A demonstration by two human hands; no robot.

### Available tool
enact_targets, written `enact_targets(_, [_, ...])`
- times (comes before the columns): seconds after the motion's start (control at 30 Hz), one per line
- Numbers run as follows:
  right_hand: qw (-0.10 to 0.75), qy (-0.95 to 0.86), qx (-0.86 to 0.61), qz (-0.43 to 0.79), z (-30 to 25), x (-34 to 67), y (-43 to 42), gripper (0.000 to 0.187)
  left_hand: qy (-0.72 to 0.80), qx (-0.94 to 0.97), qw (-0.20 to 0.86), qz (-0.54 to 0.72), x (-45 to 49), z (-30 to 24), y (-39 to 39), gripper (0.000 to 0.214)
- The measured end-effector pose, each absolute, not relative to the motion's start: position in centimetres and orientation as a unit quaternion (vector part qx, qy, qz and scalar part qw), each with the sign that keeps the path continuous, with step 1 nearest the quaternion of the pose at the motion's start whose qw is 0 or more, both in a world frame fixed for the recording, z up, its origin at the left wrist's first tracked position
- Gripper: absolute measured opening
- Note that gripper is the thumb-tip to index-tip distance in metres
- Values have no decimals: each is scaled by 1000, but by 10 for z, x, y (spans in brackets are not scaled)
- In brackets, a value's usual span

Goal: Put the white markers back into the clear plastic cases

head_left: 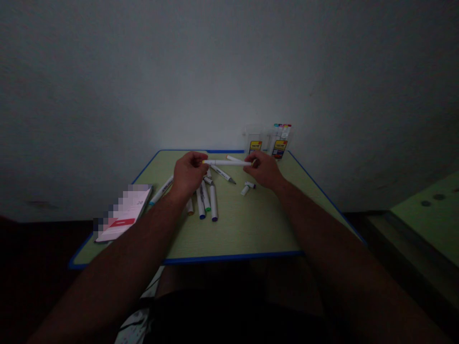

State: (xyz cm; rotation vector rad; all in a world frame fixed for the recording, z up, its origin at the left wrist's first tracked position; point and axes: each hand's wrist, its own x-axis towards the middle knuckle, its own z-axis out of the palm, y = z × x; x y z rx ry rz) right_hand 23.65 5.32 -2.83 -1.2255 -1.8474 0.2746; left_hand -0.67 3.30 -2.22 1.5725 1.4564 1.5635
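Note:
A white marker (pixel 227 163) lies level between my two hands, above the far half of the table. My left hand (pixel 190 174) pinches its yellow-tipped end, and my right hand (pixel 263 168) closes round the other end, where the fingers hide the tip. Just below it an uncapped marker (pixel 223 174) rests on the table with its dark nib pointing right. Two small loose caps (pixel 247 188) sit below my right hand. Several white markers with coloured ends, among them a purple-ended marker (pixel 213 203), are spread below and beside my left hand.
At the back right stand two clear plastic cases (pixel 254 141), the right one holding several markers. A phone-like slab with a bright screen (pixel 125 215) lies at the table's left edge. The green table (pixel 244 234) has a blue rim and meets the wall behind.

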Motion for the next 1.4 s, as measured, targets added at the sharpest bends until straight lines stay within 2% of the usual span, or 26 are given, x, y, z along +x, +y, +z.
enact_targets(0.63, [424,-777,-460,76,-29,234,51,17,557,586,192,556,-8,-24,33,21])
enact_targets(1.03, [420,-785,-451,58,-29,234,49,15,510,545,291,598,-1,-16,27,14])
enact_targets(1.27, [392,-806,-444,-10,-29,235,50,12,462,510,363,629,5,-11,21,11])
enact_targets(1.4, [384,-808,-444,-56,-28,233,49,11,427,501,387,646,7,-7,17,18])
